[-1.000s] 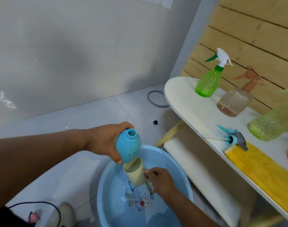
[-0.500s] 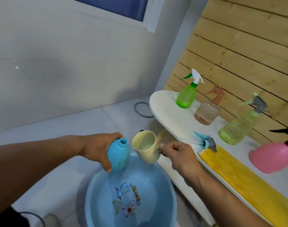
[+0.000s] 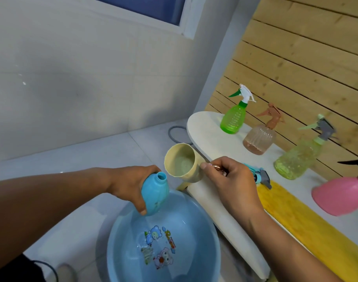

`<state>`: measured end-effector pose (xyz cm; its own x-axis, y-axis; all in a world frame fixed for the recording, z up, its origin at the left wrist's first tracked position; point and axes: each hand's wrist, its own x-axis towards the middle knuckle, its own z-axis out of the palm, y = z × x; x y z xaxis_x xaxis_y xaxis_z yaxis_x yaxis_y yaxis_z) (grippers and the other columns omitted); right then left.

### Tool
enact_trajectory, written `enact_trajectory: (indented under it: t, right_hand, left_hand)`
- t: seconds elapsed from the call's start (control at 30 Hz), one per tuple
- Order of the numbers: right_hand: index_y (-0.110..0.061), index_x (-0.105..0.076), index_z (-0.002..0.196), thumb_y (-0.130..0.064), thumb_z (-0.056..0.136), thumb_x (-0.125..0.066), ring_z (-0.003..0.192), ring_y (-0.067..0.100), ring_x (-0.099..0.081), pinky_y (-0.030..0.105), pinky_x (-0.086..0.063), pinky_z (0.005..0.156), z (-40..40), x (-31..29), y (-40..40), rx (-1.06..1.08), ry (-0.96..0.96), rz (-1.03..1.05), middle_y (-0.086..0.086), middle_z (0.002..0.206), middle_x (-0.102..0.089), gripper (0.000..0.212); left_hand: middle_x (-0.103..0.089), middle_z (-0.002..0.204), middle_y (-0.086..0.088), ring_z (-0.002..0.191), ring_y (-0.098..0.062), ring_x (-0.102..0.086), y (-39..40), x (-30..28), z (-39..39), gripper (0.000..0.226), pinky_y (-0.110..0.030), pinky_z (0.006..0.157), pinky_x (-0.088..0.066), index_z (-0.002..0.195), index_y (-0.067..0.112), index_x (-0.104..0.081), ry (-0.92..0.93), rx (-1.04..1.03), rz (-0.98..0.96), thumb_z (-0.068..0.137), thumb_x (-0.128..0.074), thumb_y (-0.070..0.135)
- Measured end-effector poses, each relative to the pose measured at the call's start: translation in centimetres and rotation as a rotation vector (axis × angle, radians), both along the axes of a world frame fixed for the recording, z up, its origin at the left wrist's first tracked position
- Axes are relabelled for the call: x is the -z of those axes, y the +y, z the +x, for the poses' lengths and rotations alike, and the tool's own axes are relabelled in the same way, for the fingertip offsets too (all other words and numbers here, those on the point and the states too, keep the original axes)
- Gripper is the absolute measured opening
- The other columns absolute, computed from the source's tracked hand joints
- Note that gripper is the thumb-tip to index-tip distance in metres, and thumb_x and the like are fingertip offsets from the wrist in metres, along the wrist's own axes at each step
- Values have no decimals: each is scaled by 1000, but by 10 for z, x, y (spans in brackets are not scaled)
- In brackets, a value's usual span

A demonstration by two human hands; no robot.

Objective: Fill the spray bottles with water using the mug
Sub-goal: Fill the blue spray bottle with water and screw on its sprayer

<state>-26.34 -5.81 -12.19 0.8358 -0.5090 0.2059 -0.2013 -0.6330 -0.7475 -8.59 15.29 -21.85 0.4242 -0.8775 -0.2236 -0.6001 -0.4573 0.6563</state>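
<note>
Mug, cream-coloured, tipped on its side with its open mouth facing the camera, a little water visible inside; its lower rim sits just above and beside the open neck of the blue bottle. Right hand pinches the mug's handle between thumb and fingers, closed around it. Left hand is wrapped around the blue bottle, which has no spray head and leans with its neck toward the mug. Both are held over the far rim of a blue basin on the tiled floor; the basin holds shallow water over a cartoon print on its bottom.

White worktop, rounded at its far end, runs along the wooden slat wall to the right. Standing on it, from far to near: a green spray bottle with a white and green trigger head, a brownish ribbed spray bottle, a yellow-green spray bottle with a grey trigger head, and a pink bottle at the right edge, partly cut off. A loose blue and grey spray head lies on the worktop just behind the right hand, beside a yellow cloth spread along the near part of the worktop. A grey ring lies on the floor by the wall.
</note>
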Motion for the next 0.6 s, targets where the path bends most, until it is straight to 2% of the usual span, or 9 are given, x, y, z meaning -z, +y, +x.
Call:
enact_trajectory:
  t: [0.1,0.27,0.47,0.6]
  right_hand:
    - [-22,-68,76,-41,88,-73,70,8,-56,25,-41,61,-1,-2,3,-12,-11,-94,-5,72,-63,23]
    - [-26,-68,79,-41,89,-72,76,7,-56,18,-39,62,-4,-8,8,-47,-43,-253,-8,75,-60,19]
    - [-26,-69,81,-39,89,-71,75,7,-55,25,-42,66,-6,-9,11,-73,-78,-356,-9,76,-57,16]
    - [-25,-70,84,-40,89,-71,74,8,-55,28,-43,66,-6,-9,13,-79,-96,-405,-10,77,-57,15]
  left_hand:
    - [-60,120,18,109,-4,-61,-1,-1,-1,93,-28,91,-58,134,41,-43,7,6,1,61,-100,36]
    - [-59,121,19,110,-2,-61,-3,-4,-4,92,-21,87,-57,133,42,-41,23,9,-11,63,-100,34]
    - [-58,122,20,111,-2,-60,-4,-6,-4,97,-22,90,-56,138,40,-41,20,-1,-23,62,-100,33]
    - [-58,121,21,109,-1,-60,-4,-8,-4,96,-17,85,-54,139,40,-40,20,-9,-21,63,-100,33]
